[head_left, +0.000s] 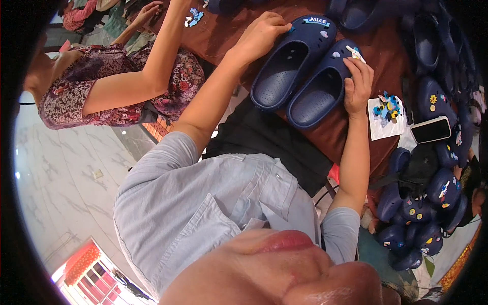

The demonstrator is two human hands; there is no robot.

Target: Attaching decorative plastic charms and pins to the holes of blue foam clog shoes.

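Note:
Two navy-blue clogs lie side by side on the brown cloth, toes pointing away from me. The left clog (277,81) has a blue banner-shaped charm (316,20) and a pale heart charm on its toe. My left hand (262,38) is closed at that toe's left side, its fingertips pinching a small blue charm (291,29). On the right clog (312,101) there are a pale charm and a white figure charm (355,53) near the toe. My right hand (360,84) grips this clog's outer side, fingers curled by the white charm and thumb against the upper.
Right of my right hand, a white sheet (378,131) holds several colourful charms (389,109), beside a phone (431,130). Many navy clogs (427,43) are piled along the right. Another person's arm (134,89) reaches in at left, near blue charms (193,18) on the brown cloth (223,33).

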